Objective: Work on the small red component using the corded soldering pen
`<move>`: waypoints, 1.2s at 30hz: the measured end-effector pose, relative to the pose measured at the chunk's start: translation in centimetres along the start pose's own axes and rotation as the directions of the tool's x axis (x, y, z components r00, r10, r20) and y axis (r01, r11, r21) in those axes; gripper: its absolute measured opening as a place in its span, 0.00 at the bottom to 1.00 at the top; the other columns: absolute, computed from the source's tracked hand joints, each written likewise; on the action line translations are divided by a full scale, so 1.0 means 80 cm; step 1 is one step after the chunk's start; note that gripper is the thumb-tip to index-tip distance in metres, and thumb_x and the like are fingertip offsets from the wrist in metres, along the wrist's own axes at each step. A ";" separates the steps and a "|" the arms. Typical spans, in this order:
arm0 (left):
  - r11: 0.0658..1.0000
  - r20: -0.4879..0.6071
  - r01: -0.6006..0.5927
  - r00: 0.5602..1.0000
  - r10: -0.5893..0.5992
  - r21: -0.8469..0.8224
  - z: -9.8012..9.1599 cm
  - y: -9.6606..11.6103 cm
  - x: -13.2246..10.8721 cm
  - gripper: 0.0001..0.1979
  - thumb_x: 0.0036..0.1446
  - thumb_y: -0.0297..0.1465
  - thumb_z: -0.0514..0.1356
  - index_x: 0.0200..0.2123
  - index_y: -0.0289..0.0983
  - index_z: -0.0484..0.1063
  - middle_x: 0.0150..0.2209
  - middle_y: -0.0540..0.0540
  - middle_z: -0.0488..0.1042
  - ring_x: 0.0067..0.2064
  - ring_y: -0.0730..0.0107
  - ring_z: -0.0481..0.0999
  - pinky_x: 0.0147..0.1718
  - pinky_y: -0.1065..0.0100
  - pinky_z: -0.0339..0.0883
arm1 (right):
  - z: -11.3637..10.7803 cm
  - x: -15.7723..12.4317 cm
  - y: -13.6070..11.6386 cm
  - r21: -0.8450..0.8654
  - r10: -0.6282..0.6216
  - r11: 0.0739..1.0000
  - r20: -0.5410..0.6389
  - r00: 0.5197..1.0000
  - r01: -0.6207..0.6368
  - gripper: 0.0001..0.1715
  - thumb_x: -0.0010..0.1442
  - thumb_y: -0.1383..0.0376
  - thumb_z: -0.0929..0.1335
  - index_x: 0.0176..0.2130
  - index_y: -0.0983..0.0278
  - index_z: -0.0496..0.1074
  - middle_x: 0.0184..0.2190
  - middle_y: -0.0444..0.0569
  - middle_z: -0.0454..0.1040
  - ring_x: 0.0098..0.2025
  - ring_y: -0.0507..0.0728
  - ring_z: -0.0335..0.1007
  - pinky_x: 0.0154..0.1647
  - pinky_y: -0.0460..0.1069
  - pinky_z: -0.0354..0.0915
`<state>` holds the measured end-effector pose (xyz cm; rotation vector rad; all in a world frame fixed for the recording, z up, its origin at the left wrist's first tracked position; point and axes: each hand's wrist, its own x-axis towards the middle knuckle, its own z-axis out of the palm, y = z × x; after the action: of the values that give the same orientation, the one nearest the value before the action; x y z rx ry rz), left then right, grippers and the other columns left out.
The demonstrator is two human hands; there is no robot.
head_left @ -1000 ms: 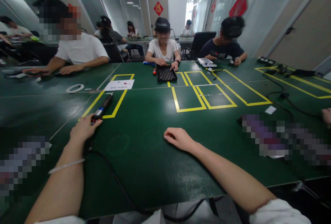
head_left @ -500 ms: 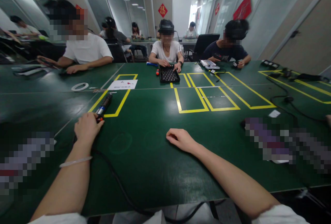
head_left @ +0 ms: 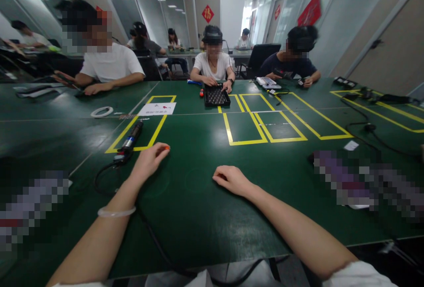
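My left hand (head_left: pixel 150 162) is raised over the green table with its fingertips pinched on a small orange piece (head_left: pixel 168 148); most of the piece is hidden. Left of that hand lies a black cylindrical electric screwdriver (head_left: pixel 131 139) with a blue and silver band and a cord, partly inside a yellow tape outline (head_left: pixel 155 134). My right hand (head_left: pixel 233 179) rests on the tabletop, fingers loosely curled, and nothing shows in it.
Beyond the screwdriver lie a printed white sheet (head_left: pixel 158 109) and a white ring (head_left: pixel 101 111). A person opposite works over a black tray (head_left: pixel 217 96). More yellow tape outlines (head_left: pixel 248 142) mark the table. A black cable (head_left: pixel 155 238) runs toward me under my left arm.
My left hand has moved right, away from the screwdriver's rear end, with a small orange piece in its fingertips. The screwdriver stays on the table. My right hand has not moved.
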<state>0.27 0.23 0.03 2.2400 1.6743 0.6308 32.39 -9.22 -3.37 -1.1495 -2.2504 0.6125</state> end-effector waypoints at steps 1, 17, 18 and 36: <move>0.990 0.078 -0.064 0.994 0.074 -0.126 0.012 0.018 -0.002 0.20 0.60 0.44 0.53 0.49 0.38 0.71 0.45 0.43 0.76 0.45 0.61 0.75 0.44 0.65 0.67 | 0.000 0.000 0.000 0.003 0.000 1.000 0.000 1.000 0.000 0.07 0.63 0.65 0.66 0.33 0.65 0.71 0.29 0.45 0.71 0.31 0.51 0.67 0.33 0.44 0.57; 0.760 0.484 0.025 0.785 0.388 -0.650 0.065 0.134 -0.052 0.29 0.61 0.37 0.55 0.64 0.38 0.54 0.39 0.47 0.71 0.39 0.70 0.70 0.41 0.68 0.64 | 0.000 -0.001 -0.012 0.191 -0.007 0.982 0.030 1.000 0.001 0.06 0.61 0.66 0.68 0.41 0.63 0.68 0.28 0.41 0.68 0.28 0.50 0.63 0.31 0.44 0.57; 0.750 0.483 0.032 0.783 0.393 -0.661 0.065 0.133 -0.052 0.28 0.61 0.37 0.55 0.63 0.38 0.54 0.38 0.47 0.71 0.39 0.70 0.70 0.40 0.68 0.63 | 0.000 -0.001 -0.011 0.226 0.002 0.974 0.037 0.999 -0.010 0.07 0.61 0.66 0.68 0.41 0.63 0.68 0.28 0.41 0.68 0.28 0.50 0.64 0.31 0.44 0.57; 0.854 0.342 -0.203 0.853 0.395 -0.480 0.063 0.152 -0.061 0.10 0.62 0.38 0.54 0.43 0.40 0.67 0.38 0.48 0.75 0.39 0.68 0.75 0.39 0.68 0.65 | -0.003 0.001 -0.006 0.376 0.123 0.916 0.073 0.990 -0.142 0.21 0.68 0.56 0.61 0.29 0.66 0.68 0.20 0.41 0.67 0.24 0.49 0.62 0.29 0.43 0.57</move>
<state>11.77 -7.82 0.43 2.1243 0.8672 0.4647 32.20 -9.36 -2.87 -1.0988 -1.9808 1.0890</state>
